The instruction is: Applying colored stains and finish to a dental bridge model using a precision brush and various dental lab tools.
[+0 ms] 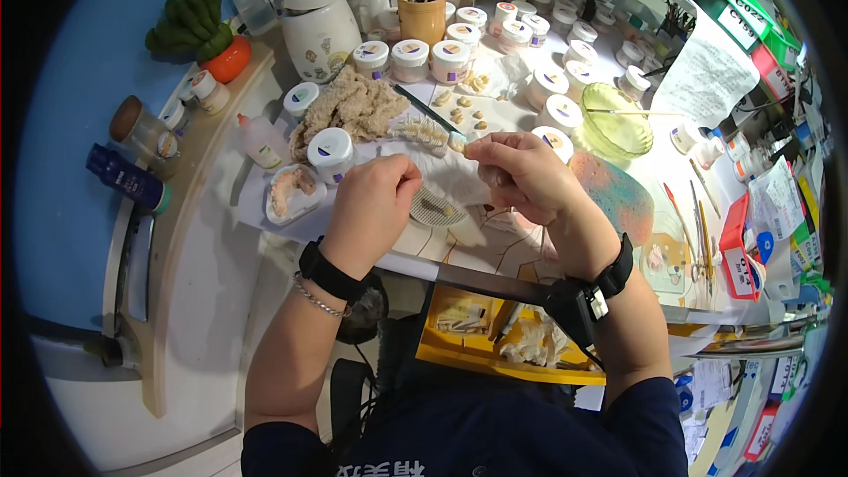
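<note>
My left hand is closed above the table's front edge, fingertips curled together; whatever it holds, if anything, is hidden. To its right my right hand pinches with thumb and forefinger. At those fingertips is a small pale piece, where a slim dark stick also ends; I cannot tell whether the stick is held. White tissue and a grey meshed oval lie between and below the hands. Beyond them are a pale block with pegs and several small tooth-like pieces.
A brown cloth, lidded jars and a tray with a dental model stand on the left. A green glass bowl is at the right, a brush pot behind. A yellow drawer juts out below the table.
</note>
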`<state>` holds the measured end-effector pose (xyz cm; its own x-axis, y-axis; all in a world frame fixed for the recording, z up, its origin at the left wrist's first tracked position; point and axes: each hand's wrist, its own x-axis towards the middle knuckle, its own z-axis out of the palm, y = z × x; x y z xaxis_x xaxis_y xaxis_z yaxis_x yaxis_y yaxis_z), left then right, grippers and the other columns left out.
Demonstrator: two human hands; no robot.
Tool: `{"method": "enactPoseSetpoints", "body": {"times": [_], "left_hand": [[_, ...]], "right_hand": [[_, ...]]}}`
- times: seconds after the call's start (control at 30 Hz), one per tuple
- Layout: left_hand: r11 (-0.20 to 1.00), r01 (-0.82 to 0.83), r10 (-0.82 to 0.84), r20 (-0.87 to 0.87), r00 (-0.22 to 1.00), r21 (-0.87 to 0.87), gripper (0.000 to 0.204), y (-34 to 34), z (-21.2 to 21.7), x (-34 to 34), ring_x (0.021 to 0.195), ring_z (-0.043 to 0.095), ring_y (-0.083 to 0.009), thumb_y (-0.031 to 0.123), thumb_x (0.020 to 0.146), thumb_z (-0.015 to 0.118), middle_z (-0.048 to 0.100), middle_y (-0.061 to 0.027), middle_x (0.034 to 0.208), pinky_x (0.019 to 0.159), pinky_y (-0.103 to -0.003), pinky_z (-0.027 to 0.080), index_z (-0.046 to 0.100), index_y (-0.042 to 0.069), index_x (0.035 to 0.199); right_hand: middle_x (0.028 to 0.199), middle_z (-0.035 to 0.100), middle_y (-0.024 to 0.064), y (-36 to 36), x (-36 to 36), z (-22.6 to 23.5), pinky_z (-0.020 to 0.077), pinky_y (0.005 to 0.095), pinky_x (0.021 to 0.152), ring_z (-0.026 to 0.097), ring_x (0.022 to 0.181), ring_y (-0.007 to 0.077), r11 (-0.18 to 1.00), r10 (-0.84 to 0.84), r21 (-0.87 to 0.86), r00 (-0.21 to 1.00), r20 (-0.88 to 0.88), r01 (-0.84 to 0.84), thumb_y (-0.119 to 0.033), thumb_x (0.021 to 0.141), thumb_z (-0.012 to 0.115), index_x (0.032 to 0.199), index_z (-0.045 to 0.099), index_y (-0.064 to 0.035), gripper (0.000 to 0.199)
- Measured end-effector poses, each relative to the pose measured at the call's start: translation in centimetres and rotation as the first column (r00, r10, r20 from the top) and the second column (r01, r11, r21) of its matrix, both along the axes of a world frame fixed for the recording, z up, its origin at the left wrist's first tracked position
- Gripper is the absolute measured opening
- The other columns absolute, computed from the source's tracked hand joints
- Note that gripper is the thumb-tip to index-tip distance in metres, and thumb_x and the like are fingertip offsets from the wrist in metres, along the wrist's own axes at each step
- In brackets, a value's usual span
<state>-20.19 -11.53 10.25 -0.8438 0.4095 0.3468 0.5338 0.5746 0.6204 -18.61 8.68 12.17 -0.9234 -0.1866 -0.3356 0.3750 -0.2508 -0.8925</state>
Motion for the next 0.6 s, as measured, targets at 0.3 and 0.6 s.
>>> {"method": "enactPoseSetpoints", "body": {"times": [0.3,0.6], "left_hand": [[0.998,-0.010,0.004,-0.089,0.996,-0.060,0.006,0.0,-0.1,0.3,0.063,0.060,-0.0231,0.005,0.078,0.061,0.059,-0.0140,0.068,0.058,-0.031,0.046,0.060,-0.001,0.078],[0.997,-0.008,0.007,0.017,1.000,0.078,0.050,-1.9,0.3,1.6,0.076,0.059,-0.0229,0.012,0.071,0.070,0.060,-0.0121,0.092,0.069,-0.034,0.048,0.051,-0.002,0.114]], "right_hand": [[0.060,0.045,-0.0004,-0.4,-0.4,-0.6,0.0239,0.0219,0.037,0.033,0.042,0.0055,1.000,0.028,0.004,1.000,-0.003,-0.028,-0.015,0.083,0.060,0.079,0.056,-0.0013,0.015],[0.060,0.046,0.0001,-1.6,-1.3,-0.8,0.0250,0.0220,0.037,0.034,0.042,0.0064,0.986,0.066,0.151,0.998,0.007,-0.066,-0.015,0.082,0.061,0.085,0.059,0.0024,0.018]]}}
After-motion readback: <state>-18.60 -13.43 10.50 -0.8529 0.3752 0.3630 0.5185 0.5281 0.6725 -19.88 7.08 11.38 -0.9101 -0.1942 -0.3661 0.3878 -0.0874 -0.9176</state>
